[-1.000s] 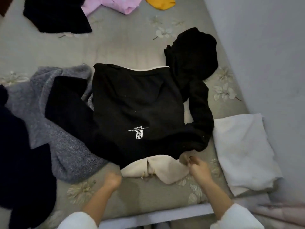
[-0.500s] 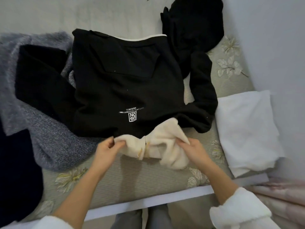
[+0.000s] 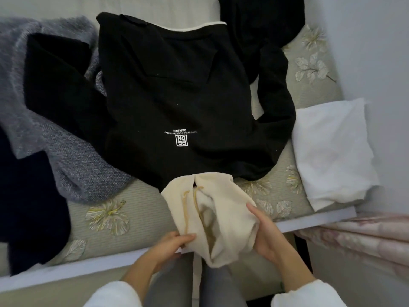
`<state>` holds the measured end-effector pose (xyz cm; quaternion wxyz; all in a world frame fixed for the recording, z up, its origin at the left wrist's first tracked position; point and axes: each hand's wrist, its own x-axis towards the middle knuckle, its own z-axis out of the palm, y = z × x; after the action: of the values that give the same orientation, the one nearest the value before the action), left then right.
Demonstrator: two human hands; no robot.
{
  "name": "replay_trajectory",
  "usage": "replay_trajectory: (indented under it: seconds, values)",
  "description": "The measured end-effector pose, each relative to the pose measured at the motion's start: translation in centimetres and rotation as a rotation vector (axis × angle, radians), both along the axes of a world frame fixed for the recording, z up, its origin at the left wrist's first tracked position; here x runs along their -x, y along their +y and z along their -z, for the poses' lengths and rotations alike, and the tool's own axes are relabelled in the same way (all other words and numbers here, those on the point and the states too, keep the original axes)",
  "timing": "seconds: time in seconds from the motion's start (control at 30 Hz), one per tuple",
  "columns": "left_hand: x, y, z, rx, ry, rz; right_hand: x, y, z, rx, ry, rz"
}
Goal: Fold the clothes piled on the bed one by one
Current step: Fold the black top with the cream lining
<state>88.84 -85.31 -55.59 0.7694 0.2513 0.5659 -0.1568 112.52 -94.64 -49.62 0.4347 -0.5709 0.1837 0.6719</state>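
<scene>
Cream cloth (image 3: 218, 209) gripped at bed (image 3: 143, 209) edge.
Left hand (image 3: 169, 245) pinches its 8 o'clock side, right hand (image 3: 265, 237) curls round 3 o'clock; black hoodie (image 3: 177, 96) at 12.

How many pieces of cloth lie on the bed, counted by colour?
Black hoodie, cream-lined: 1
Grey knit: 1
Navy garment: 1
White cloth: 1
Total: 4. The black heap at the far right may be a fifth; cannot tell.
</scene>
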Motion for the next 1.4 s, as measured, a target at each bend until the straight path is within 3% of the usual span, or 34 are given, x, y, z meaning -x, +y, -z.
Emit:
replay_trajectory:
  seconds: [0.13,0.23,0.3,0.5,0.57,0.7,0.73,0.8,0.87,0.93,1.0,1.03,1.17,1.3,1.4]
  values:
    - [2.0,-0.7,0.4,0.014,0.046,-0.069,1.5,-1.6,0.7,0.059,-0.008,-0.346]
    - [4.6,0.2,0.3,0.04,0.137,0.138,2.0,-2.5,1.3,0.279,-0.11,-0.503]
    - [6.1,1.0,0.0,0.032,0.188,0.27,2.2,-2.7,1.5,0.374,-0.152,-0.533]
    - [5.1,7.2,-3.8,0.043,0.081,0.22,-0.7,1.9,0.3,0.311,-0.166,-0.557]
    - [3.2,10.9,-6.0,0.013,-0.002,0.054,-2.8,4.9,-0.6,0.209,-0.164,-0.428]
    - [0.0,17.9,-8.8,-0.171,-0.232,-0.66,-6.0,11.1,-2.5,-0.089,-0.091,0.209]
    - [-0.8,18.8,-8.7,-0.227,-0.255,-0.791,-6.6,12.2,-2.5,-0.126,-0.101,0.287]
    - [-2.2,19.1,-7.3,-0.368,-0.11,-0.785,-6.9,13.6,-2.0,-0.077,-0.255,0.184]
    - [-3.7,17.4,-5.3,-0.547,0.155,-0.57,-6.3,13.8,-0.8,0.092,-0.458,-0.127]
    - [-4.6,14.6,-3.2,-0.702,0.415,-0.377,-5.7,12.8,0.5,0.221,-0.507,-0.332]
    - [-5.0,12.0,-1.7,-0.709,0.611,-0.373,-5.9,10.9,1.9,0.335,-0.47,-0.361]
    - [-5.1,11.0,-1.0,-0.641,0.625,-0.441,-6.2,9.9,2.5,0.389,-0.449,-0.316]
    - [-7.3,9.5,0.1,-0.189,0.259,-0.783,-8.4,7.5,5.5,0.446,-0.37,0.014]
    - [-9.0,10.2,0.7,-0.359,0.3,-0.91,-12.0,10.2,6.3,0.23,-0.321,0.179]
    - [-9.1,9.6,0.0,-0.481,0.345,-0.91,-14.7,13.6,3.8,0.112,-0.655,0.21]
